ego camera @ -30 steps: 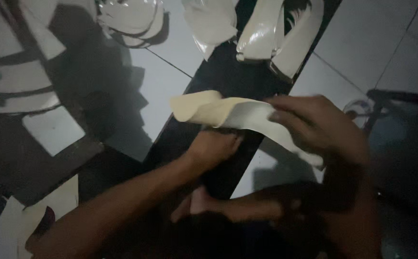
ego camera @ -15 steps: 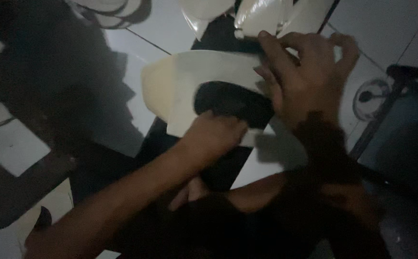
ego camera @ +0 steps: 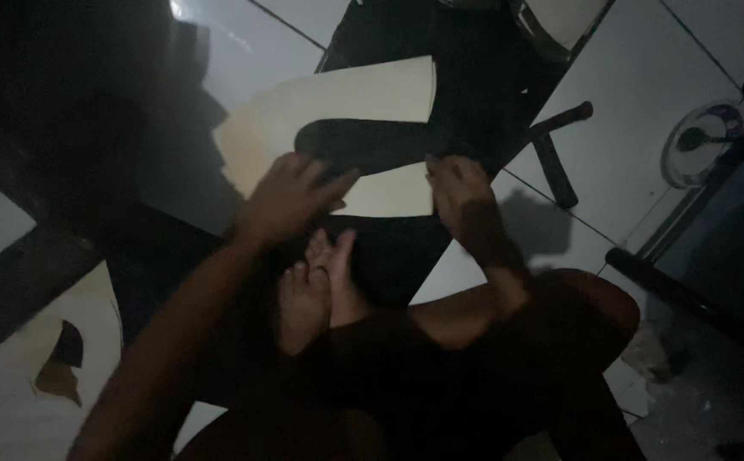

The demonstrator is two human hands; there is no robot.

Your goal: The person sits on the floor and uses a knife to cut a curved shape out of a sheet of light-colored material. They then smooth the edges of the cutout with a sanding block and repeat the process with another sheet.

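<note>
Closest to me are my bare feet [ego camera: 316, 286], tucked together just below my left hand [ego camera: 291, 196], which lies flat with its fingers spread and pressed down on the near edge of the cream sheet [ego camera: 346, 107]; it grips nothing, only pins the sheet so it will not slide on the floor [ego camera: 636, 145]. My right hand [ego camera: 457, 188] sits to the right of it, fingers curled down onto the sheet's near right corner, and I cannot tell in this dim light whether it pinches the edge or merely presses it. Between and just beyond both hands lies the dark sole-shaped cutout [ego camera: 372, 145], resting on the cream sheet, I judge as a pattern held in place by the two hands at either end. Its long axis runs left to right across my view, the rounded end toward my left hand and the other end reaching toward my right. The sheet itself lies partly on a black sheet [ego camera: 466, 60] that stretches away past my hands. Farther right of my right hand a dark stick-like tool [ego camera: 555, 162] lies on the tiles, and beyond that a round pale dish [ego camera: 700, 145]
</note>
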